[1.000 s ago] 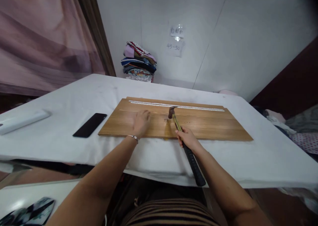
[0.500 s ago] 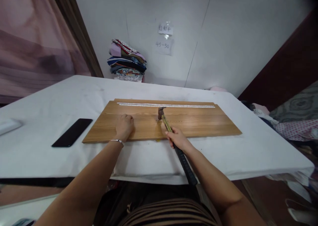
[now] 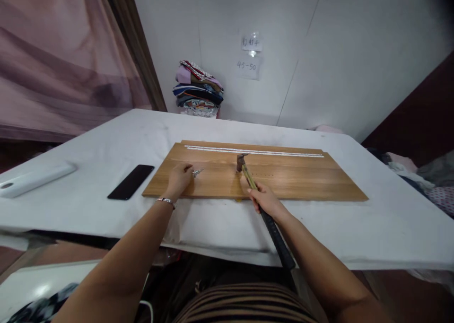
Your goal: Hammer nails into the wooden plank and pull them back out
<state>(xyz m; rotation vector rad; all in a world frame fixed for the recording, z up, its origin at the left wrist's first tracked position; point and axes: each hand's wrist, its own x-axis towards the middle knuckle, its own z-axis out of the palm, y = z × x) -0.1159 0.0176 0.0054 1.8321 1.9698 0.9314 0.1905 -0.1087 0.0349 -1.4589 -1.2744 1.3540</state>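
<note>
A brown wood-grain board lies across the white-covered table. On its left part, my left hand has its fingers drawn together; what they hold, if anything, is too small to make out. Just right of the fingertips is a small pile of shiny nails. My right hand is wrapped round the handle of a claw hammer, whose black grip points back towards me. The rusty head is at the middle of the board, and a row of small dark dots runs to its right.
Two white measuring strips lie along the board's far side. A black phone is left of the board, with a long white object farther left. Folded clothes are stacked against the wall behind the table.
My left hand has shifted left over the board, and the nails it covered now show. The hammer stays at about the same place on the board. My view has turned left.
</note>
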